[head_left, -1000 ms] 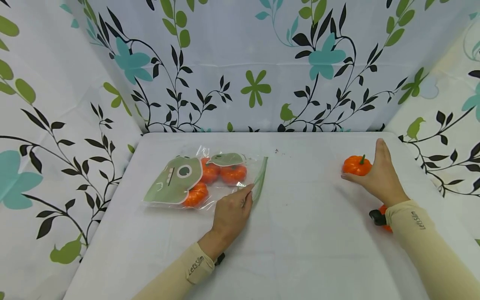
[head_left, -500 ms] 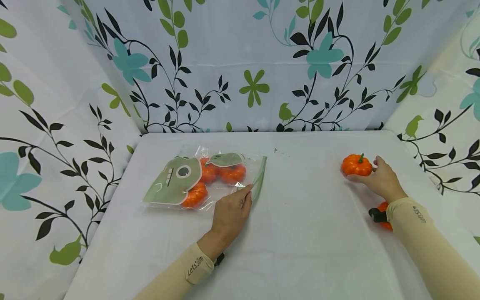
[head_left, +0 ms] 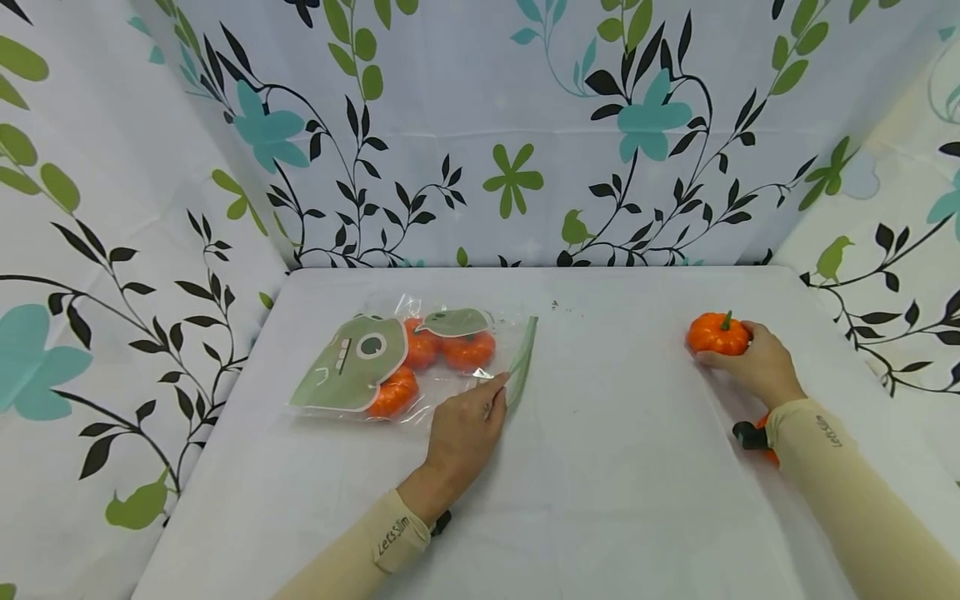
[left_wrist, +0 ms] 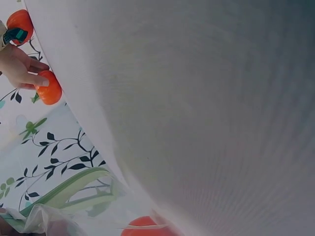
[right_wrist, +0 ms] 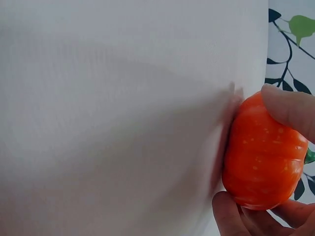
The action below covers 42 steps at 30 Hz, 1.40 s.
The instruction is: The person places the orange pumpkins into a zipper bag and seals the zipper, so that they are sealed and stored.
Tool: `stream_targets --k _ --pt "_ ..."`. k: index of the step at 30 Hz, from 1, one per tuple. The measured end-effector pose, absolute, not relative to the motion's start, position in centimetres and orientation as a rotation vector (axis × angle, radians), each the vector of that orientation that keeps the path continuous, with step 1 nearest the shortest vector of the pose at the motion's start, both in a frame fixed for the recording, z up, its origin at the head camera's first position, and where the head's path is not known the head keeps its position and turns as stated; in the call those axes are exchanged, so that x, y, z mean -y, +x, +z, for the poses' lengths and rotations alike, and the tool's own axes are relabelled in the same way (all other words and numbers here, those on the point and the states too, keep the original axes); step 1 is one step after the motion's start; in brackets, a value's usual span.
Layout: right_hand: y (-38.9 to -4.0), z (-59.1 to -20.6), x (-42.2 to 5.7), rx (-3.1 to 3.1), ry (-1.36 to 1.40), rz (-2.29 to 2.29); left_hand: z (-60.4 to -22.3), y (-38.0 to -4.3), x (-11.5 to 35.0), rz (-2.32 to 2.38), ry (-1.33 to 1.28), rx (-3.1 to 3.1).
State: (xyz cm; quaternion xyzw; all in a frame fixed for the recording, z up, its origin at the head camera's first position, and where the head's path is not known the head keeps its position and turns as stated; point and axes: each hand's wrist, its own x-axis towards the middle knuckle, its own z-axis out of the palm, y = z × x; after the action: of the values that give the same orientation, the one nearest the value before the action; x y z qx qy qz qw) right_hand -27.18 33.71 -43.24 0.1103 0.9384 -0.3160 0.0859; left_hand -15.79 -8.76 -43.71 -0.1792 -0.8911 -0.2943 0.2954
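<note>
On the right of the white table, my right hand (head_left: 763, 367) holds a small orange toy pumpkin (head_left: 717, 335) with a green stem. In the right wrist view the thumb lies on one side of that pumpkin (right_wrist: 266, 152), and the fingertips (right_wrist: 227, 211) lie on the other. My left hand (head_left: 463, 433) pinches the open edge of a clear zip bag (head_left: 337, 371) printed with a green cartoon creature. Inside it are 3 orange pumpkins (head_left: 392, 393). The bag's green zip strip (left_wrist: 69, 189) shows in the left wrist view.
Another orange pumpkin (left_wrist: 22, 22) sits nearer the person, mostly hidden behind the right wrist and its black camera (head_left: 750, 435) in the head view. A patterned curtain (head_left: 450, 133) closes in the back and sides of the white table (head_left: 600, 467).
My right hand has closed in on the pumpkin, its thumb and raised fingers coming down around it. The left hand and the bag keep their place.
</note>
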Motion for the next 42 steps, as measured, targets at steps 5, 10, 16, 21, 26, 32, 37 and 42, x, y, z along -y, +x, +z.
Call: stream_targets --k 5,10,16,21,26,32,37,42 --pt "-26.8 -43.5 -32.1 -2.809 0.222 -0.990 -43.8 -15.8 8.7 -0.782 -0.477 2.374" --pt "-26.0 -43.2 -28.7 -2.746 0.076 -1.063 -43.7 -15.7 8.7 -0.785 -0.476 2.380" --pt "-24.1 -42.6 -23.8 -2.712 -0.168 -1.155 -43.7 -15.8 8.7 -0.800 -0.487 2.371" --pt "-22.6 -42.2 -19.6 -2.626 -0.320 -1.294 -43.7 -15.8 8.7 -0.805 -0.491 2.348" --pt "-21.8 -42.3 -16.1 -2.494 -0.406 -1.412 -43.6 -15.7 8.7 -0.802 -0.485 2.344" --pt "-21.5 -42.8 -13.4 -2.433 -0.444 -1.436 -43.4 -15.7 8.7 -0.806 -0.479 2.349" --pt "-21.3 -43.1 -12.3 -2.402 -0.446 -1.471 -43.2 -15.8 8.7 -0.825 -0.465 2.357" --pt "-20.9 -43.6 -11.8 -2.374 -0.459 -1.524 -43.1 -15.6 8.8 -0.830 -0.461 2.364"
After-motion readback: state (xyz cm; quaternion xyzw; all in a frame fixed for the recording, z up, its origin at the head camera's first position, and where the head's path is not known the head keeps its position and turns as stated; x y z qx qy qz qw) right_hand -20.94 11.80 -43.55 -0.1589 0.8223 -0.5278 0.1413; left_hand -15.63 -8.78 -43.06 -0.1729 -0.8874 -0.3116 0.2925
